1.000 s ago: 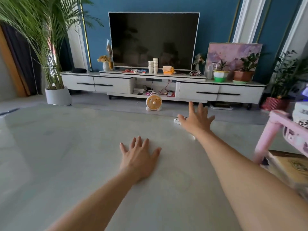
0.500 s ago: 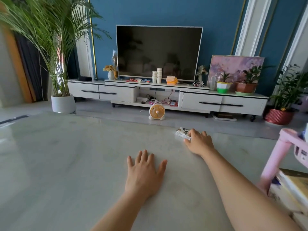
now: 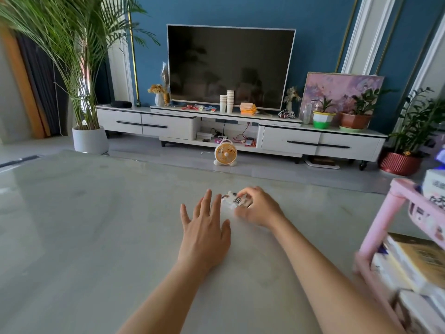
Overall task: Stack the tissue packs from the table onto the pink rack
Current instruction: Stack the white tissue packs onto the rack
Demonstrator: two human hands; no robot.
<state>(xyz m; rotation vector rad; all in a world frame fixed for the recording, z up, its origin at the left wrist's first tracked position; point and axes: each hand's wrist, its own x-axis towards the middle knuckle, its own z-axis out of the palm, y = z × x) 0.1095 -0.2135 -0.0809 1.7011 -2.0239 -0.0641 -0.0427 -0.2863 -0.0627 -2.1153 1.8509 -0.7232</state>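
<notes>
Open table (image 3: pixel 96 225) surface left and ahead; pink rack (image 3: pixel 385 220) stands close at right edge

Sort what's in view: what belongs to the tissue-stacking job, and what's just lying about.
Job in hand: tissue pack, gripped by the right hand; left hand, flat on the table; pink rack.

Lying about: small fan, paper cups, television, potted palm, painting.

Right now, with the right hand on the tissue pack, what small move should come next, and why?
Probably lift the tissue pack and carry it rightward to the pink rack: the right hand grips it, the left hand rests flat beside it.
</notes>
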